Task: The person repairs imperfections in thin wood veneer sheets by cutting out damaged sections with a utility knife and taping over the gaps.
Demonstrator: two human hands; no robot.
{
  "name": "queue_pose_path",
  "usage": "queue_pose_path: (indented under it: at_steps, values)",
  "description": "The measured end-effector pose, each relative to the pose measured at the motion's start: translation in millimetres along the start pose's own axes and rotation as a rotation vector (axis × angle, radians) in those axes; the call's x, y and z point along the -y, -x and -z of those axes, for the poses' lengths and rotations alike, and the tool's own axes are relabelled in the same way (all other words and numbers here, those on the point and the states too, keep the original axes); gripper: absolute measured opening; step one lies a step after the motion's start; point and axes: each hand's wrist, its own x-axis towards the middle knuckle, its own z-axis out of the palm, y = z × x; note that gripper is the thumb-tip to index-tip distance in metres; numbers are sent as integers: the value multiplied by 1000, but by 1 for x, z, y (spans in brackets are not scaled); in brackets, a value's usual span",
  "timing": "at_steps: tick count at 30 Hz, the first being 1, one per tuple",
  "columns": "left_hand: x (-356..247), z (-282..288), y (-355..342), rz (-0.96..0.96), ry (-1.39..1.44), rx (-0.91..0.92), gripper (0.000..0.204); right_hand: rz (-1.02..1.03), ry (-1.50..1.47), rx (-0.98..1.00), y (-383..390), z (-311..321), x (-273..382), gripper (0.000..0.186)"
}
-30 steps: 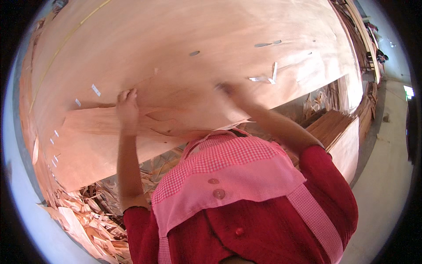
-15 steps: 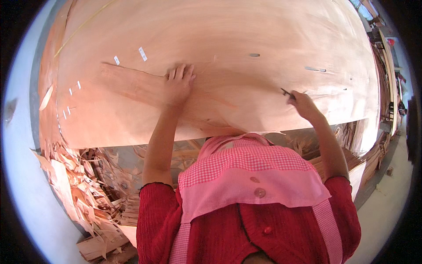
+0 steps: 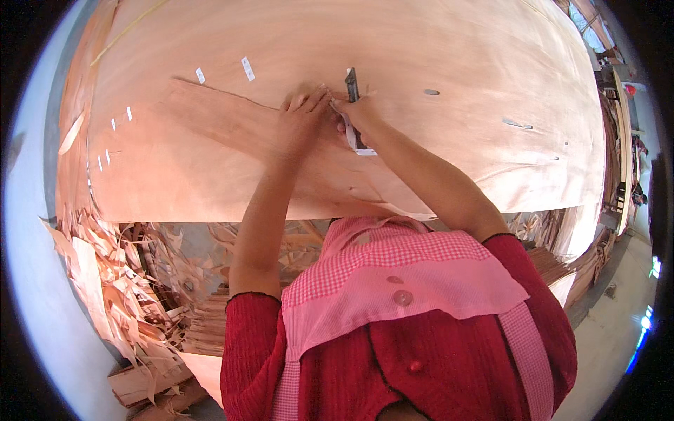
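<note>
A large pale veneer sheet (image 3: 463, 56) fills the upper view, with small white tape pieces (image 3: 247, 69) on its left part and a narrow darker veneer piece (image 3: 217, 112) lying there. My left hand (image 3: 300, 119) rests on the veneer near that piece's right end, fingers extended. Just beside it, my right hand (image 3: 357, 114) is closed on a dark tool (image 3: 352, 83), probably a blade or scissors. A curled white tape strip (image 3: 364, 151) hangs by my right hand, near the left fingertips. Where exactly the tape is gripped is unclear.
Small slits (image 3: 516, 123) show in the sheet's right part. Below its near edge lie a heap of veneer scraps (image 3: 112, 281) and stacked veneer (image 3: 210, 323). Long boards (image 3: 618, 140) stand at the far right. A pale wall (image 3: 31, 231) curves along the left.
My right hand, with the dark tool, has moved left and up to meet my left hand; a white tape strip now shows there. My left hand has moved right and slightly up.
</note>
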Motion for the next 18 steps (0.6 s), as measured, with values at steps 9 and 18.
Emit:
queue_pose_path:
  at_steps: [9, 18]
  values:
    - [-18, 33, 5, 53, 77, 278, 38, 169, 633, 90, 30, 48, -2, 15]
    - [21, 32, 60, 4, 3, 99, 42, 79, 160, 252, 38, -8, 15, 13]
